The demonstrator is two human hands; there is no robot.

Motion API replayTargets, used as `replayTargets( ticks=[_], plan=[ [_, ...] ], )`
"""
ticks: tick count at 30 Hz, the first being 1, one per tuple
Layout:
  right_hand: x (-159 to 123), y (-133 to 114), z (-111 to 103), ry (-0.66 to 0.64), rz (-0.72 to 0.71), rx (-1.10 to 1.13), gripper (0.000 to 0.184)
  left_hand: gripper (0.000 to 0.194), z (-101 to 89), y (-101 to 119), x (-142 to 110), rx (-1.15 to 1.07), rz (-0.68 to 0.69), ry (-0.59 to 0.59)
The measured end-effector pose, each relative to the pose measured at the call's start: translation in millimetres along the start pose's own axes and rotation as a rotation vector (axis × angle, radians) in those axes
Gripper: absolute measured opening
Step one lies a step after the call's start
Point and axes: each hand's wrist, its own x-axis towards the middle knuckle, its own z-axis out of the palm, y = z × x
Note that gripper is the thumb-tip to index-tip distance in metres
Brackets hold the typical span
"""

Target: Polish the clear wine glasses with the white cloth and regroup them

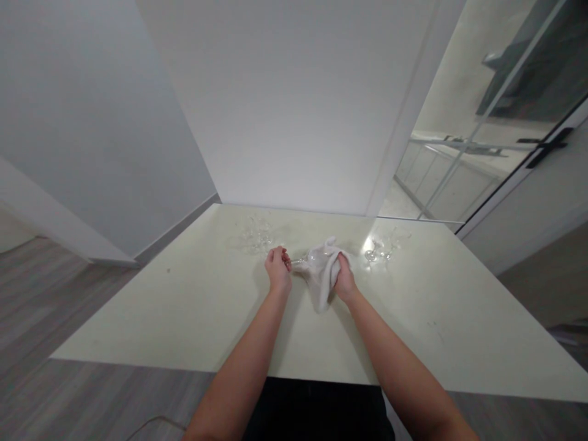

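Note:
A clear stemmed glass (pixel 316 255) lies sideways in the air above the table, its foot end to the left. My left hand (pixel 278 264) is closed around the foot end of its stem. Bunched about the bowl is a white cloth (pixel 324 283), which hangs down below the glass. My right hand (pixel 344 277) grips this cloth at the bowl's right end, thumb on top. The rim of the glass is hidden by the cloth and fingers.
Several clear glasses (pixel 258 235) are grouped behind my left hand, and more clear glassware (pixel 379 249) is at the right. The pale table (pixel 184 318) meets a white panel (pixel 298 122) at its back edge. A glass-paned door (pixel 478 144) is at the right.

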Motion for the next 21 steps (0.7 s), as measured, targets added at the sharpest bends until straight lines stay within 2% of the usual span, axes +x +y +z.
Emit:
replayTargets(
  ticks=[3,5,11,15,18,21],
  plan=[
    [-0.3,5.1,-5.8,-0.017,-0.054,-0.251,0.036,0.021,-1.1,-0.5,0.0,0.025,0.026,-0.054],
    [-1.3,4.8,-8.9,-0.071,-0.063,-0.332,0.040,0.020,-2.0,-1.1,0.1,0.061,0.030,-0.117],
    [0.9,2.1,-14.3,-0.232,0.027,-0.257,0.045,0.021,-2.1,-1.5,-4.0,0.137,0.030,-0.195],
    [4.3,-1.6,-18.2,-0.272,0.022,-0.219,0.048,0.024,-0.8,-1.0,-8.3,0.219,0.004,-0.320],
    [5.2,-6.5,-21.1,-0.238,0.029,-0.286,0.051,0.025,-1.4,-1.3,-8.3,0.300,0.036,-0.407],
    [3.3,-12.1,-21.3,-0.138,0.054,-0.386,0.049,0.027,-3.7,-1.7,-6.4,0.327,0.109,-0.413]
  ],
)
